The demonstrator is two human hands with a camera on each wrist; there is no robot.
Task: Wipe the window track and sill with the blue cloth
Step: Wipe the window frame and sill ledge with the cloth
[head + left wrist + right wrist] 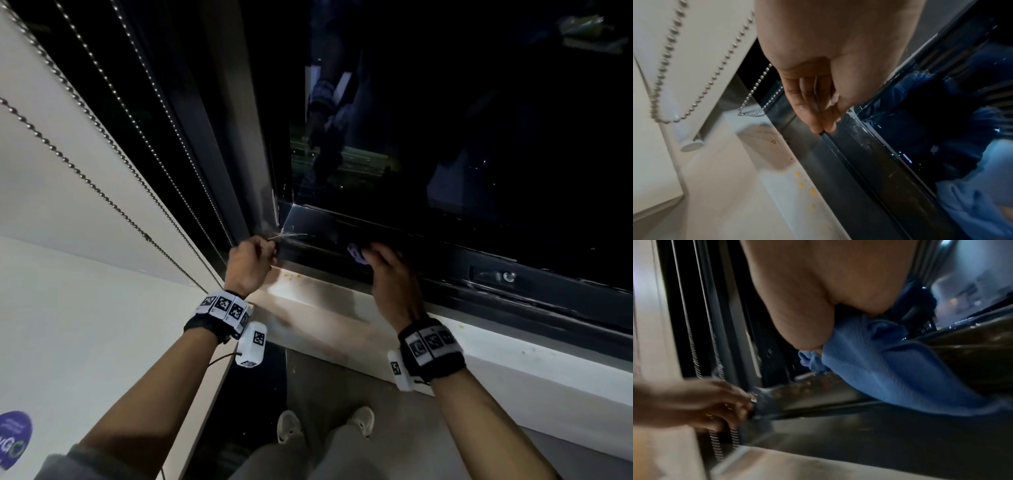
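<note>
My right hand (371, 251) grips the bunched blue cloth (356, 255) and presses it down into the dark window track (445, 274). In the right wrist view the cloth (890, 373) hangs from under the palm and trails over the track's rail. At the track's left corner, the curled fingers of my left hand (270, 248) pinch a thin dark ridge of the track (869, 162). The white sill (325, 308) runs below both hands, and my right fingertips are hidden behind the cloth.
Yellow crumbs (801, 183) dot the sill beside the track. Bead chains (102, 137) of a blind hang at the left, close to my left hand. A metal catch (507, 277) sits on the frame to the right. My feet (325, 425) stand below the sill.
</note>
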